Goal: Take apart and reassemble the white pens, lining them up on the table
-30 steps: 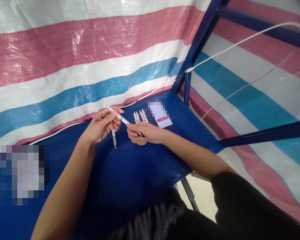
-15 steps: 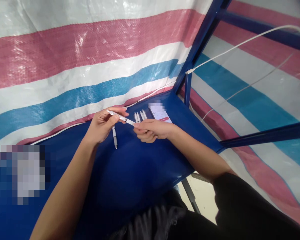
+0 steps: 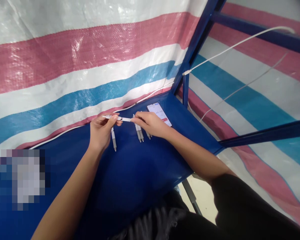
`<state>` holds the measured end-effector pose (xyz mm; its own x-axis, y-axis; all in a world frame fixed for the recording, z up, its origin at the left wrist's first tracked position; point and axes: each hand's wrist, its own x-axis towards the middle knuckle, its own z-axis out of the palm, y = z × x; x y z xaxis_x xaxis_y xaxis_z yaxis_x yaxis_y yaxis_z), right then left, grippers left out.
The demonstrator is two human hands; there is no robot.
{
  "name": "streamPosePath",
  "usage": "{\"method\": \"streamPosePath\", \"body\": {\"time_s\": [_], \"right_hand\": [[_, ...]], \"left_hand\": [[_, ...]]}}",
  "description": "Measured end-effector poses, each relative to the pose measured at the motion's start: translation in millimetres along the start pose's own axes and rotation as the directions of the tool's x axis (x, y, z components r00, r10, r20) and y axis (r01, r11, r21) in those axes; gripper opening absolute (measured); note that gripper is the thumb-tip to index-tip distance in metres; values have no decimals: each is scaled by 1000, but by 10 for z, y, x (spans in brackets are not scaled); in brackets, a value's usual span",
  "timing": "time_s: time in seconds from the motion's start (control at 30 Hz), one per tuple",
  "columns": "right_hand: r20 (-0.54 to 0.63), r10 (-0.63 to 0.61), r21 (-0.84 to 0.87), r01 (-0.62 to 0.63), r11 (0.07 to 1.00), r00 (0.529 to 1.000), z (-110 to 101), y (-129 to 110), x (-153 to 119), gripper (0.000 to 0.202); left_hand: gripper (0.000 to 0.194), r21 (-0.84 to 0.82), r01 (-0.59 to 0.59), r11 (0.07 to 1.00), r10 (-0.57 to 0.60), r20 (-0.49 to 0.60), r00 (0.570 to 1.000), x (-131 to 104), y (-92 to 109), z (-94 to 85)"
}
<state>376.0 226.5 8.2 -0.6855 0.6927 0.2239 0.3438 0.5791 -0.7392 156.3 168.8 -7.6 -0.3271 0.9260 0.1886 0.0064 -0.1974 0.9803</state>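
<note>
A white pen [image 3: 126, 119] is stretched almost level between my two hands, above the blue table [image 3: 130, 173]. My left hand [image 3: 102, 130] is closed on its left part, thumb and fingers pinching it. The fingers of my right hand [image 3: 150, 123] are closed on the pen's other end. Below my left hand lies a single white pen with a grey grip [image 3: 114, 140], its upper end hidden by the fingers. Several similar pens [image 3: 139, 133] lie side by side under my right hand, partly covered by it.
A phone [image 3: 160, 115] with a lit screen lies beyond my right hand. Striped plastic sheeting [image 3: 90, 56] hangs along the table's back edge. A blue metal frame [image 3: 186, 88] and a white cable [image 3: 230, 48] are at the right. A blurred-out patch [image 3: 28, 176] covers something at the left.
Both hands have moved slightly, and the pen between them has turned from slanting to nearly level. My right hand's curled fingers have rolled under, showing its back and the pens' grey ends.
</note>
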Motion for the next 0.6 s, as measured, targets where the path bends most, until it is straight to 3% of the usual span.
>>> {"method": "streamPosePath", "body": {"time_s": [0.1, 0.3, 0.5, 0.6], "right_hand": [[-48, -64, 111, 69, 991, 997, 32, 37, -13, 39], [-99, -86, 215, 106, 971, 991, 134, 92, -1, 25], [47, 97, 288, -106, 952, 994, 133, 133, 10, 31], [13, 79, 249, -80, 965, 997, 109, 151, 3, 25]], "left_hand": [[42, -17, 47, 999, -47, 1, 999, -108, -70, -172], [47, 170, 94, 981, -98, 18, 995, -276, -178, -340], [48, 143, 94, 985, -94, -6, 996, -216, -291, -366], [45, 118, 102, 988, -101, -18, 995, -199, -337, -396]]}}
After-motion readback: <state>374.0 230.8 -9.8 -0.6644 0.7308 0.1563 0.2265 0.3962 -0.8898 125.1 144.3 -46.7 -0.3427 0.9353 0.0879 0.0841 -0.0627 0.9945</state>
